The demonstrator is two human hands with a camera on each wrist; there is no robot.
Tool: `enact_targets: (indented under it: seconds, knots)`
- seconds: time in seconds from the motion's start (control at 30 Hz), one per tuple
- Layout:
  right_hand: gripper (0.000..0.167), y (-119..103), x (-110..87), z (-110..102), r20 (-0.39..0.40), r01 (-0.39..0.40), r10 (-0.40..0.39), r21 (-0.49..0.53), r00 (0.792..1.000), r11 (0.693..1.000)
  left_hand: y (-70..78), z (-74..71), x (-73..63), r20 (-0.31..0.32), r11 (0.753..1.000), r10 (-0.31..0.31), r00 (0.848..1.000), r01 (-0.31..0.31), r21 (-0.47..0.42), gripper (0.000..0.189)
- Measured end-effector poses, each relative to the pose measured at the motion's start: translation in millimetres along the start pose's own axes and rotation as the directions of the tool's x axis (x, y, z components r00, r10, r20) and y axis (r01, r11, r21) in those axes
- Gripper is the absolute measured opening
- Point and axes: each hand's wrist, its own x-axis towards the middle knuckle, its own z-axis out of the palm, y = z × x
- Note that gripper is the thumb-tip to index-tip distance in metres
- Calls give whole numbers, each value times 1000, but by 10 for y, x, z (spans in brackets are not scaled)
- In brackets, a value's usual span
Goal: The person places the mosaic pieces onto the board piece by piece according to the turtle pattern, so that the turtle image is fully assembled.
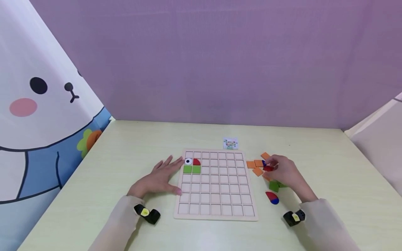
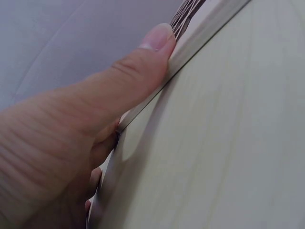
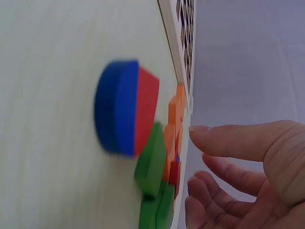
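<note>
A pale wooden grid board [image 1: 216, 219] lies on the table. Its upper left cells hold a white eye tile [image 1: 188, 161], a red quarter-round tile [image 1: 196, 161] and two green square tiles [image 1: 192, 169]. My left hand [image 1: 158, 179] rests at the board's left edge with fingers spread; in the left wrist view its thumb [image 2: 155, 47] presses the edge. Over the loose pieces right of the board, my right hand [image 1: 287, 170] hovers with bent fingers near a red piece [image 1: 268, 168]. In the right wrist view, a gap shows between thumb and fingers, with nothing held.
Several orange square tiles [image 1: 250, 164] lie beside the board's right edge. Green tiles [image 1: 274, 186] are under the right wrist, with a red and blue piece [image 3: 125, 109] nearer the front. A small picture card [image 1: 230, 143] lies behind the board, before a purple cloth backdrop [image 1: 220, 69].
</note>
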Motion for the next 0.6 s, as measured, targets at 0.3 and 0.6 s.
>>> enact_targets:
  seconds: [0.3,0.6]
  knots:
    - [42,135,-14,-52,61,-10,11,-16,998,1000,-8,9,1,-6,1000,7,1000,-7,-4,110]
    - [22,183,2,-75,103,-23,27,-33,994,999,-2,8,-9,-4,1000,8,1000,-8,-1,109]
